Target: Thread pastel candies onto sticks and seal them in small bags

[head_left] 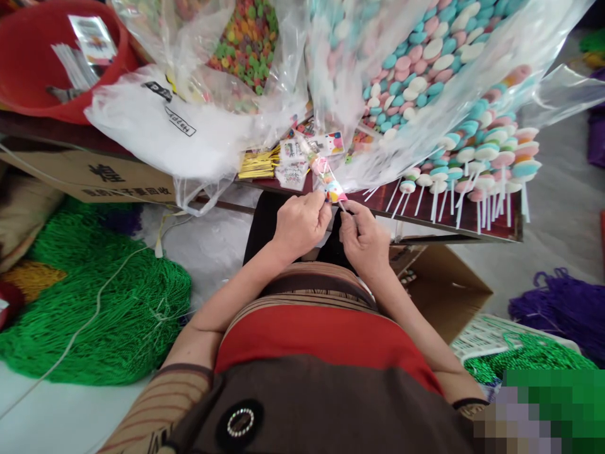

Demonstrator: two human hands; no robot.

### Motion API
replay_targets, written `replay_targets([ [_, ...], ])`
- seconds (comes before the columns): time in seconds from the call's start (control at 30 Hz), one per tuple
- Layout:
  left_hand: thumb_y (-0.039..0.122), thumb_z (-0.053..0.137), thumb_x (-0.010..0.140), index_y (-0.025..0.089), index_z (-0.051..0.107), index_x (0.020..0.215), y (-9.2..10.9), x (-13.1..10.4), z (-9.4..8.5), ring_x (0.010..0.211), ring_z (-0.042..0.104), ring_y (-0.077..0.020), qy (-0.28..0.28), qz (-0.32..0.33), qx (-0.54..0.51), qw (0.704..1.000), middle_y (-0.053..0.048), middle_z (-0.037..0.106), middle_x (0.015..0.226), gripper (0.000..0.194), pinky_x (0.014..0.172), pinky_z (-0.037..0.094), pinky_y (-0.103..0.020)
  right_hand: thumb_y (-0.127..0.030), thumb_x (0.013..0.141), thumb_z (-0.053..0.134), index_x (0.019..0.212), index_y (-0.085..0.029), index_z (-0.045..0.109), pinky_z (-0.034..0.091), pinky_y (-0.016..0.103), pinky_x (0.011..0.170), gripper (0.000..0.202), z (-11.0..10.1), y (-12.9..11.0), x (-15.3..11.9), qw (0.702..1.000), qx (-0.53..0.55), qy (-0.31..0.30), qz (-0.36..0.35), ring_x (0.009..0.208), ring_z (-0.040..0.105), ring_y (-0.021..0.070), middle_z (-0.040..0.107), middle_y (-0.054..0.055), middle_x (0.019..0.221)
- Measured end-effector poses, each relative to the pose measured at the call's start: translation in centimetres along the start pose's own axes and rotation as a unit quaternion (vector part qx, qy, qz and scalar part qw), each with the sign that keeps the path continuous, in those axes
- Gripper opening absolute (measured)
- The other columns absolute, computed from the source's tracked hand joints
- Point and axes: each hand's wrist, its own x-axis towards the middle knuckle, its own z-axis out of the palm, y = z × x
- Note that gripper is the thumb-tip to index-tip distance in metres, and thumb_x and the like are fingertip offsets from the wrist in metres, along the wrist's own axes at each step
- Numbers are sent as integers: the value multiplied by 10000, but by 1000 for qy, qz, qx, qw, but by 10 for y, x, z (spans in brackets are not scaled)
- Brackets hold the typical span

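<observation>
A candy stick in a clear printed wrapper (326,176) slants over the table's front edge, its lower end between my hands. My left hand (302,224) is closed, thumb and fingers pinching the wrapper's lower left side. My right hand (363,236) is closed on the white stick at the wrapper's bottom end. Just beyond my left hand lie yellow twist ties (259,164) and small printed cards (290,173). To the right, many pastel candy sticks (486,154) are piled with their white sticks pointing over the table edge.
Bags of pastel candies (416,69) and ring candies (246,47) stand at the back. A white plastic bag (165,126) and a red basin (28,57) are at the left. Below are green netting (108,302), an open cardboard box (439,284) and purple netting (562,309).
</observation>
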Motion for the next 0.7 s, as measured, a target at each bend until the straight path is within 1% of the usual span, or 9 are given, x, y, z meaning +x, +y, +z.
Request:
replay_targets([
  [0.1, 274, 408, 1023, 232, 553, 763, 0, 0, 0, 620, 567, -164, -6, -6, -14, 1000, -31, 648, 680, 301, 652, 380, -313, -387, 1026, 475, 1183, -234, 667, 491, 286, 596, 291, 4, 1, -6, 1000, -6, 23, 0, 595, 656, 168, 742, 24, 764],
  [0.17, 274, 407, 1028, 231, 562, 775, 0, 0, 1, 618, 573, -165, -20, -13, -19, 1000, -31, 654, 689, 299, 645, 377, -311, -373, 1031, 475, 1224, -236, 658, 500, 284, 596, 300, 6, 1, -9, 1000, -12, 29, -3, 588, 657, 164, 741, 15, 751],
  [0.2, 279, 411, 1029, 229, 569, 786, 0, 0, 1, 618, 578, -167, -28, -16, -21, 999, -32, 656, 694, 294, 642, 376, -310, -359, 1034, 469, 1246, -239, 656, 514, 284, 612, 307, 6, 2, -10, 1000, -14, 26, -9, 610, 674, 165, 761, 24, 797],
  [0.3, 289, 419, 1028, 227, 577, 814, 0, 0, 4, 615, 585, -170, -35, -19, -22, 999, -35, 661, 705, 273, 626, 367, -310, -301, 1041, 429, 1283, -244, 663, 572, 298, 711, 342, 8, 4, -12, 999, -10, 13, -44, 758, 742, 181, 803, 72, 1041],
  [0.37, 286, 422, 1023, 228, 568, 815, 0, -1, 6, 615, 586, -167, -29, -16, -25, 999, -35, 659, 707, 261, 625, 364, -309, -269, 1039, 411, 1287, -232, 672, 599, 318, 769, 363, 9, 5, -12, 998, -8, 13, -67, 865, 764, 201, 799, 93, 1116],
  [0.43, 288, 425, 1021, 228, 556, 807, 0, -2, 8, 619, 593, -167, -23, -19, -36, 999, -36, 653, 708, 258, 632, 369, -310, -260, 1038, 413, 1289, -226, 680, 616, 333, 796, 368, 10, 6, -12, 997, -10, 19, -73, 921, 769, 213, 801, 101, 1114],
  [0.53, 294, 419, 1022, 228, 558, 821, 0, -4, 11, 631, 611, -181, -28, -27, -46, 998, -44, 662, 728, 253, 643, 385, -318, -255, 1041, 420, 1296, -234, 688, 632, 336, 815, 370, 10, 7, -14, 997, -8, 22, -72, 931, 776, 208, 804, 99, 1120],
  [0.63, 309, 416, 1027, 226, 576, 852, 0, -5, 14, 640, 622, -184, -38, -23, -17, 999, -52, 686, 755, 251, 644, 396, -315, -238, 1039, 426, 1265, -224, 717, 636, 346, 837, 368, 11, 10, -14, 996, -15, 23, -86, 931, 779, 216, 808, 110, 1114],
  [0.7, 319, 419, 1030, 221, 584, 862, 0, -6, 17, 653, 634, -187, -51, -20, -3, 998, -64, 704, 784, 255, 646, 404, -312, -236, 1030, 440, 1244, -217, 737, 634, 365, 850, 366, 13, 12, -13, 996, -26, 18, -88, 932, 773, 229, 811, 120, 1074],
])
